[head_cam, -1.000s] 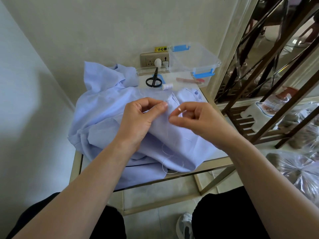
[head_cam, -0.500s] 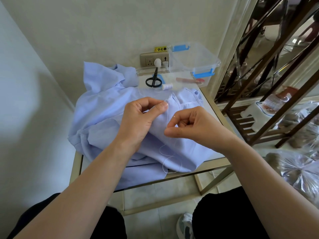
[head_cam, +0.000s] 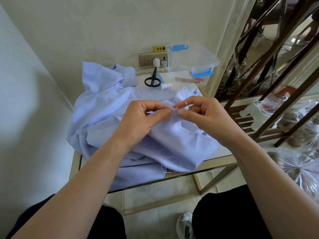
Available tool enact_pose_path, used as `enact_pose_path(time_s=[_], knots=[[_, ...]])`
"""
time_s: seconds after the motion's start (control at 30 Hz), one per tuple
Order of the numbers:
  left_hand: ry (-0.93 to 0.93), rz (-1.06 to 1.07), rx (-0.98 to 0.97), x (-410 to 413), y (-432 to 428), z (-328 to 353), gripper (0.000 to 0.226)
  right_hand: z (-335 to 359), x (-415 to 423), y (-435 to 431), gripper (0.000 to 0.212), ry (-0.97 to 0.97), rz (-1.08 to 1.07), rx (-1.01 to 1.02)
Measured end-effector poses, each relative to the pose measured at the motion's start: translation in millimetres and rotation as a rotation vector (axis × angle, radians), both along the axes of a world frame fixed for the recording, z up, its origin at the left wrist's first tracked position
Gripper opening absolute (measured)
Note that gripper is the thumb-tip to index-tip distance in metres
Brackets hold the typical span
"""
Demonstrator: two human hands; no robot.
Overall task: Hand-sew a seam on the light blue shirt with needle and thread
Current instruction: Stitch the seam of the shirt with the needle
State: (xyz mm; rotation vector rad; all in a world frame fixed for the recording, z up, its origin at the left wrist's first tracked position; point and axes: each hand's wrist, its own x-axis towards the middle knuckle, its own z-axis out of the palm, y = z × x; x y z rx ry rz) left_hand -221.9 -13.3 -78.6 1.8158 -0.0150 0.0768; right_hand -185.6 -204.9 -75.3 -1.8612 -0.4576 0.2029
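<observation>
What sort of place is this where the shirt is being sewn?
Most likely a corner of a home, not a workshop: a small glass-topped table against a wall with a power socket, a metal-framed shelf of household items beside it, and a tiled floor.

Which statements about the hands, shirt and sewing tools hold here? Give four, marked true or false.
The left hand pinches a fold of the light blue shirt. True.
The right hand holds the black scissors. False: it pinches the needle; the scissors lie on the table behind the shirt.
The white thread spool lies beside the scissors. True.
The clear plastic box stands on the floor. False: it sits on the table's far right corner.
</observation>
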Motion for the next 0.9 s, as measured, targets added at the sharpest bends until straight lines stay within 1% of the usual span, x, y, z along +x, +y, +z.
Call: enact_pose_path(time_s=[0.03, 0.13, 0.23, 0.37, 0.47, 0.5, 0.57, 0.63, 0.73, 0.83, 0.9], knots=[[0.006, 0.001, 0.014, 1, 1, 0, 0.008, -1, 0, 0, 0.009, -0.006, -0.025, -0.021], [0.017, -0.002, 0.049, 2, 5, -1, 0.005, -3, 1, -3, 0.012, 0.01, -0.074, -0.018], [-0.003, -0.017, 0.047, 2, 7, 0, 0.008, -3, 1, -5, 0.013, 0.022, -0.068, -0.03], [0.017, -0.054, 0.045, 2, 7, 0, 0.007, -4, -1, -5, 0.013, 0.031, -0.061, -0.015], [0.023, -0.051, 0.051, 2, 7, -2, 0.005, -4, -1, -5, 0.008, 0.019, -0.041, -0.028], [0.024, -0.041, 0.05, 2, 7, -2, 0.005, -5, -1, -5, 0.006, 0.013, -0.035, -0.011], [0.022, -0.015, 0.039, 2, 7, -2, 0.004, -5, -1, -8, 0.015, 0.002, -0.027, 0.068], [0.019, 0.007, 0.018, 3, 7, -1, 0.004, -3, -3, -11, 0.016, -0.058, -0.006, 0.099], [0.024, 0.011, 0.007, 3, 7, -1, 0.006, 1, -8, -12, 0.01, -0.132, 0.055, 0.011], [0.039, -0.009, 0.014, 2, 6, -1, 0.005, -1, -10, -12, 0.013, -0.19, 0.047, -0.097], [0.043, -0.026, 0.008, 2, 6, 0, 0.006, -2, -10, -12, 0.017, -0.194, 0.017, -0.106]])
